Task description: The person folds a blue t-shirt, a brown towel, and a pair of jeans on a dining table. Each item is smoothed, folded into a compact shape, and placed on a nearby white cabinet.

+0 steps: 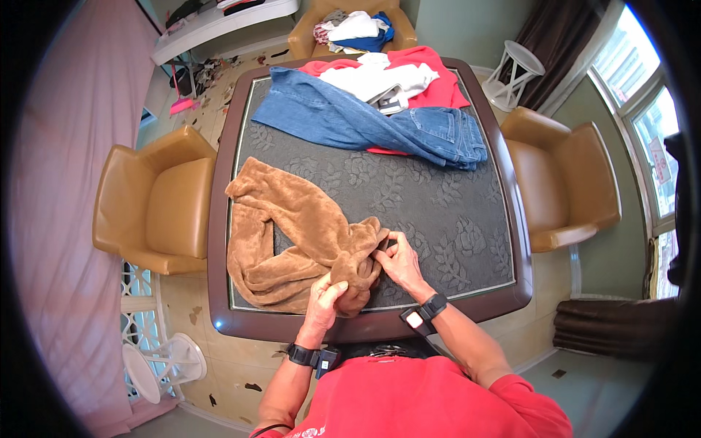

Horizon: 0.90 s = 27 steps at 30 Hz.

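Brown plush trousers lie bunched on the left half of the table, their two legs reaching toward its left edge. My left hand pinches the gathered waist end near the front edge, thumb on top. At the right side of that same bunched end, my right hand grips the fabric between thumb and fingers. Folds hide some of the fingertips. Farther back lies a pair of blue jeans, stretched across the table. A white garment and a red garment are heaped behind and partly under the jeans.
The table has a dark wooden rim and a grey floral cover. Tan armchairs stand at the left and right. Another armchair at the back holds clothes. White stools stand at the lower left and back right.
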Available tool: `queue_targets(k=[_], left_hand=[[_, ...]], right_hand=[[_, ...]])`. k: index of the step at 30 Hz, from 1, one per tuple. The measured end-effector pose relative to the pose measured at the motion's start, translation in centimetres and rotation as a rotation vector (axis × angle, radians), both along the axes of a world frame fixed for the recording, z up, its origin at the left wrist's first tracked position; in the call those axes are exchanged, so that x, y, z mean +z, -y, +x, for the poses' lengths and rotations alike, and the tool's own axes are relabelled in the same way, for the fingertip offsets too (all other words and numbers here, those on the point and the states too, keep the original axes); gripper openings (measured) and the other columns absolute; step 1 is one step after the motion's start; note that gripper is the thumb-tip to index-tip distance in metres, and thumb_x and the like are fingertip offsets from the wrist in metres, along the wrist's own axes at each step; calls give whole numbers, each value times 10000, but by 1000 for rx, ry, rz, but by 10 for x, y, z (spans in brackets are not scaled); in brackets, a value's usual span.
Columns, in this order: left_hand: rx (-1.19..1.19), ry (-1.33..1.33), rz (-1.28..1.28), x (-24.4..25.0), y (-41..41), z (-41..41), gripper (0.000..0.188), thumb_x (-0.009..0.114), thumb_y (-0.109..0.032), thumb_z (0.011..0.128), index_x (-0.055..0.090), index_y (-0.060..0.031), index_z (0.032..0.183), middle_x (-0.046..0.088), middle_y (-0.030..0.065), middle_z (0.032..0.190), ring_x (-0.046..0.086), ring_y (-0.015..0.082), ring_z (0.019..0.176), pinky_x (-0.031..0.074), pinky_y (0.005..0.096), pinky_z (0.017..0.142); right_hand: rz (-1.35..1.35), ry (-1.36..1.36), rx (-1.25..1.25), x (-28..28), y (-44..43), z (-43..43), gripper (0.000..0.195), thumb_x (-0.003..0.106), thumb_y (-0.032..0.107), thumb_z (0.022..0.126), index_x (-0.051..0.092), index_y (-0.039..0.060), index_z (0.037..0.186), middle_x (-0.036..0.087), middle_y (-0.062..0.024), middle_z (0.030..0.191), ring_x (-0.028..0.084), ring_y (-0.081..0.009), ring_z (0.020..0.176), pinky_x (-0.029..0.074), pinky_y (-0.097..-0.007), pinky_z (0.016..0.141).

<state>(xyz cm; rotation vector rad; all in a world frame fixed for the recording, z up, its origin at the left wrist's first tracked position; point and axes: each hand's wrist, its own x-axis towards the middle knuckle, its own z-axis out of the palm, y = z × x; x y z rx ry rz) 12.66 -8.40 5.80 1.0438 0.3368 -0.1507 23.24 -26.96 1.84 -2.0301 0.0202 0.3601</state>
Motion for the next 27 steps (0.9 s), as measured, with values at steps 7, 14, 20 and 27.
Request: queue_targets(k=[7,14,20,27], left_hand=[[-54,1,382,18,16,5,249,687,-160,955,687,10,1137,680,-10,1004,579,70,896,494,258,825],[-55,263,828,62,88,36,172,706,-142,935,660,3,1017,662,47,795,570,56,749,497,271,665],[39,357,992,30,196,74,534,747,-189,889,540,7,1341,665,215,1058,664,336,943,545,398,788],[319,183,1070,-15,237,71,368,726,-93,848,611,11,1181,626,188,1078,662,304,938,563,365,763]], right_hand=[[5,12,-18,-40,9,46,225,676,108,790,681,80,1013,584,-29,642,574,-156,602,487,-340,596],[361,460,-50,42,58,147,158,563,-45,835,649,46,932,588,34,705,525,-52,646,447,-239,591],[-29,348,-133,27,192,170,117,618,63,842,660,50,951,696,-92,800,664,-192,732,516,-336,683],[-235,286,31,-26,300,104,208,700,91,819,654,46,1017,649,-127,710,641,-301,627,523,-408,641]])
